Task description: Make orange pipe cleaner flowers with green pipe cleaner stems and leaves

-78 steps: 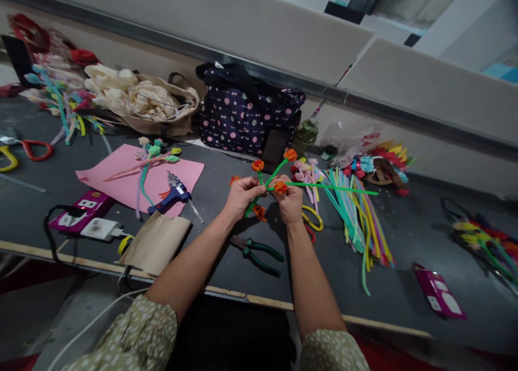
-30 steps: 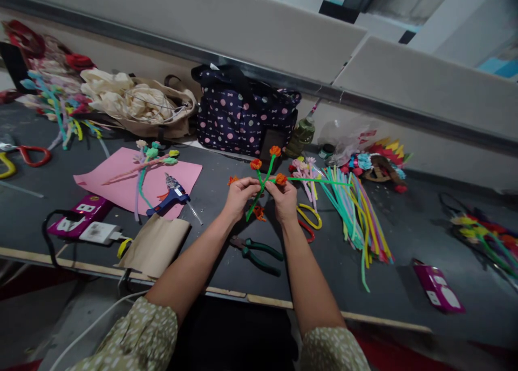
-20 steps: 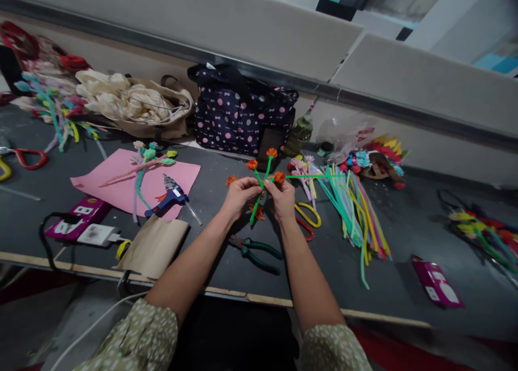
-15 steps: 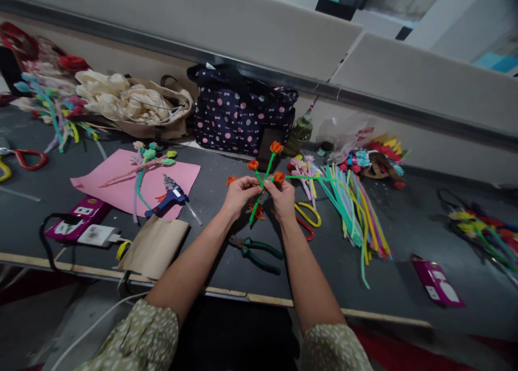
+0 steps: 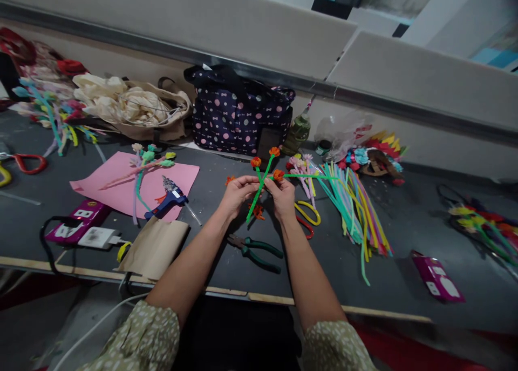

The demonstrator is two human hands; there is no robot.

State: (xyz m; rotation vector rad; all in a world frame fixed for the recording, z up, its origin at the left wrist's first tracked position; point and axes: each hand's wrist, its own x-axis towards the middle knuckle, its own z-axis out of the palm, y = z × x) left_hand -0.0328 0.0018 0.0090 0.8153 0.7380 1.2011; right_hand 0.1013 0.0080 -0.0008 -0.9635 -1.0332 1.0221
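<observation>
Between my two hands is a pipe cleaner flower stem (image 5: 267,168), green with orange blooms, held over the middle of the table. My left hand (image 5: 239,194) pinches it from the left, and my right hand (image 5: 281,194) pinches it from the right with the thumb close to the crossing stems. One green pipe cleaner (image 5: 307,176) sticks out to the right past my right hand. Just under my hands an orange flower (image 5: 258,211) shows, partly covered by the stem. Green-handled pliers (image 5: 259,251) lie below, between my forearms.
At left, a blue glue gun (image 5: 170,198) rests on pink paper (image 5: 109,171) beside pipe cleaner flowers. Brown cardboard (image 5: 156,247) and a purple power strip (image 5: 87,214) sit near the front edge. Colourful pipe cleaners (image 5: 356,214) and scissors (image 5: 309,214) lie at right; a dotted bag (image 5: 230,117) stands behind.
The green stems have turned slightly between my fingers, the lower end swinging left and the left bloom shifting a little right. Both hands keep their pinch in nearly the same place.
</observation>
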